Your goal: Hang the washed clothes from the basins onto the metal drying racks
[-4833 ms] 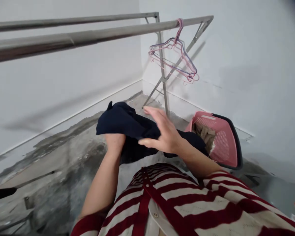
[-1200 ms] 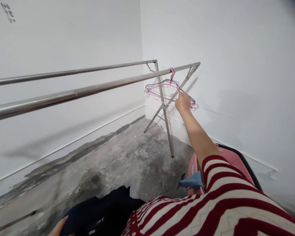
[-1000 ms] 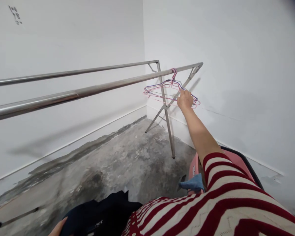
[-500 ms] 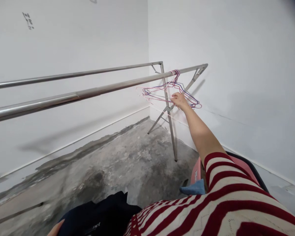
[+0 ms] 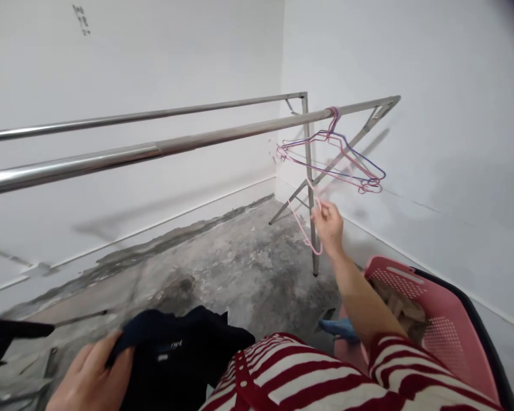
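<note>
My right hand (image 5: 329,227) is closed on a light pink wire hanger (image 5: 300,226), which hangs tilted below the front bar and is partly blurred. Several pink and purple hangers (image 5: 334,117) stay hooked on that bar, just above and beyond the hand. At the lower left, my left hand (image 5: 92,371) grips a dark navy garment (image 5: 180,371) with small pale lettering. The cloth is bunched up in front of my body, and its lower part runs out of view.
A metal drying rack (image 5: 223,136) with two long bars crosses the view, its legs crossed near the corner. To the right stands a pink perforated basket (image 5: 448,337) holding brown cloth (image 5: 405,308). Blue cloth (image 5: 340,327) shows beside it. White walls meet behind the rack.
My right hand has drawn the light pink hanger down and toward me, away from the others. My left hand has come further into view with the garment. The view has shifted, showing more basket.
</note>
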Available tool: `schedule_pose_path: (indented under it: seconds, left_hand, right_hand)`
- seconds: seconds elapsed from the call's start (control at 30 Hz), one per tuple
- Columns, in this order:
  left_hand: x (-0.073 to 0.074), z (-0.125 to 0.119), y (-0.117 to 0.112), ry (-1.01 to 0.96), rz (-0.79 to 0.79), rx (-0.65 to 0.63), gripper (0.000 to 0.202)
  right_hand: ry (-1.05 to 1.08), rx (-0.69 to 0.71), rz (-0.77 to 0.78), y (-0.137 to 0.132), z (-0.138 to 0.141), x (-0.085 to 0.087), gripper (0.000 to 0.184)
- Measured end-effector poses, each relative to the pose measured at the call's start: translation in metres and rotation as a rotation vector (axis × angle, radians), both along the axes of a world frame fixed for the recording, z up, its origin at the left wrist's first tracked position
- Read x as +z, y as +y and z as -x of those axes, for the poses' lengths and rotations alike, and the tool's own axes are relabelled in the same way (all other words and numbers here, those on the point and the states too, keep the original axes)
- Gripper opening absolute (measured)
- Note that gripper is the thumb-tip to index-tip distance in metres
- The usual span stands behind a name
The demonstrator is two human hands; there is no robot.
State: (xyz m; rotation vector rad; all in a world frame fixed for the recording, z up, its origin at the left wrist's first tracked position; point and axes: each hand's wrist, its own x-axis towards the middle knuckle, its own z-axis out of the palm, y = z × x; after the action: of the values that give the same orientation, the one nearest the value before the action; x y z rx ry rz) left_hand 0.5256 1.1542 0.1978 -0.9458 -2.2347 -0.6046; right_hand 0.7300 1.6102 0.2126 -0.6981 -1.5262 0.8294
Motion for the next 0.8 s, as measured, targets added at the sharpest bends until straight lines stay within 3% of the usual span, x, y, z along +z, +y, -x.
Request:
schedule_pose_path:
  seconds: [0.07,0.17,0.27,0.4,0.5,0.6,0.7,0.8]
  left_hand:
    - [0.026,0.001,0.019,-0.086,0.097,0.134,0.058]
    - [0.054,0.016,0.047,-0.132,0.287,0.273,0.035]
    - [0.067,0.037,0.067,-0.254,0.405,0.359,0.034]
    - [0.073,0.049,0.084,-0.282,0.431,0.348,0.032]
    - [0.073,0.043,0.097,-0.263,0.435,0.311,0.030]
    - [0.066,0.026,0.107,-0.221,0.469,0.238,0.024]
    - [0.047,0.004,0.108,-0.121,0.534,0.067,0.022]
    - [0.019,-0.014,0.100,-0.006,0.499,-0.147,0.026]
  right_hand:
    - [0.014,0.206,0.166,-0.027,0.006,-0.025,0.046]
    - [-0.049,0.413,0.318,-0.057,0.012,-0.039,0.039]
    - [-0.129,0.602,0.432,-0.083,0.009,-0.040,0.033]
    - [-0.290,0.886,0.581,-0.126,0.004,-0.038,0.032]
    - [-0.394,1.022,0.579,-0.163,0.024,-0.039,0.027]
    - [-0.370,1.000,0.488,-0.191,0.061,-0.045,0.021]
    - [-0.281,0.931,0.452,-0.200,0.089,-0.053,0.018]
    - [-0.251,0.930,0.493,-0.195,0.094,-0.058,0.020]
